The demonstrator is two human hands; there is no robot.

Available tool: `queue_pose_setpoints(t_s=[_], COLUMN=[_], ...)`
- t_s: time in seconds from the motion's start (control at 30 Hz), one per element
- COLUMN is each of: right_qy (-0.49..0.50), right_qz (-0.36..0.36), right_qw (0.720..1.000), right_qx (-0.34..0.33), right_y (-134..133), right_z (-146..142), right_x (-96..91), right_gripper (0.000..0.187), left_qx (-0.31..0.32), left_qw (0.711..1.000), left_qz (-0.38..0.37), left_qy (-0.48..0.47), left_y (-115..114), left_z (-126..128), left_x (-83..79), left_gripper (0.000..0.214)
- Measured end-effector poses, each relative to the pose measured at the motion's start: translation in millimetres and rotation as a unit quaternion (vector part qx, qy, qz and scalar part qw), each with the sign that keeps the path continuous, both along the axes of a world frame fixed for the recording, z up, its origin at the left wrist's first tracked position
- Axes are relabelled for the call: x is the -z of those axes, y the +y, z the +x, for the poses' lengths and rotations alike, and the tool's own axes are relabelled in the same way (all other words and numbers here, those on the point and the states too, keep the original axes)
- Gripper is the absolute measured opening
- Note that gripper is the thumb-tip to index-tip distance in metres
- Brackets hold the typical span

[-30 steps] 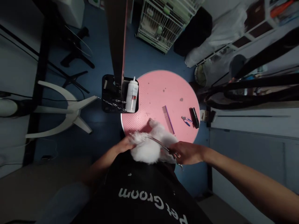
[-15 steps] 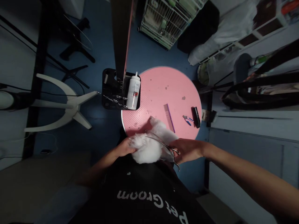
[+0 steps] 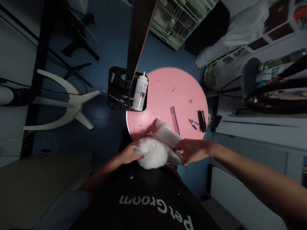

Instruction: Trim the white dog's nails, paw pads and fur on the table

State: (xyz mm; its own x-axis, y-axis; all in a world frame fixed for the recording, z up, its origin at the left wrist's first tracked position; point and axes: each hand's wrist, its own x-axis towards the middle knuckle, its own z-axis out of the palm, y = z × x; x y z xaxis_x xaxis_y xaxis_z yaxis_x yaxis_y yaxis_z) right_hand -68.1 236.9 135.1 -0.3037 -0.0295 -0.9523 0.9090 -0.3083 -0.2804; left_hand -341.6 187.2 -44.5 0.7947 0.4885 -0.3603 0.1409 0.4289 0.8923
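A fluffy white animal, probably a dog [image 3: 153, 155], is at the near edge of the round pink table [image 3: 177, 86], close against my black apron. My left hand [image 3: 131, 152] is closed on the fur at its left side, with the fingertips partly buried. In my right hand [image 3: 192, 150] is a pair of long grooming scissors [image 3: 171, 147], their blades pointing left along the far side of the fluffy head. Just beyond the animal lies a purple comb [image 3: 176, 119]. Whether the blades are apart is hard to see.
Blue-handled nail clippers [image 3: 193, 123] and a black case-like object [image 3: 202, 121] lie on the table's right. A black tray [image 3: 115, 95] with a white bottle [image 3: 141, 92] hangs from an upright post [image 3: 139, 35] at the left. A wire cage [image 3: 175, 22] stands beyond.
The view has shifted slightly, moving the post and tray to the right. The scissors now lie along the fur's far side, slightly flatter against it; both hands keep their holds.
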Motion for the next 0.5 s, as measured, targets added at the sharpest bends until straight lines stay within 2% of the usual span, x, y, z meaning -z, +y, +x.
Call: queue_pose_setpoints(t_s=[0.17, 0.3, 0.5], right_qy=[-0.004, 0.008, 0.023], right_qz=[0.009, 0.031, 0.068], right_qw=[0.998, 0.999, 0.997], right_qx=[-0.059, -0.024, -0.007], right_y=[8.4, 8.5, 3.5], right_z=[-5.6, -9.5, -13.5], right_x=[-5.9, -10.8, -11.3], right_gripper=[0.013, 0.014, 0.016], left_qx=[-0.018, -0.024, -0.025], left_qw=[1.0, 1.0, 1.0], left_qz=[0.008, 0.016, 0.001], left_qy=[-0.008, -0.009, -0.003], left_y=[-0.6, -0.4, 1.7], left_z=[-0.3, 0.5, 0.9], left_x=[-4.0, -4.3, -6.5], left_gripper=[0.047, 0.037, 0.035])
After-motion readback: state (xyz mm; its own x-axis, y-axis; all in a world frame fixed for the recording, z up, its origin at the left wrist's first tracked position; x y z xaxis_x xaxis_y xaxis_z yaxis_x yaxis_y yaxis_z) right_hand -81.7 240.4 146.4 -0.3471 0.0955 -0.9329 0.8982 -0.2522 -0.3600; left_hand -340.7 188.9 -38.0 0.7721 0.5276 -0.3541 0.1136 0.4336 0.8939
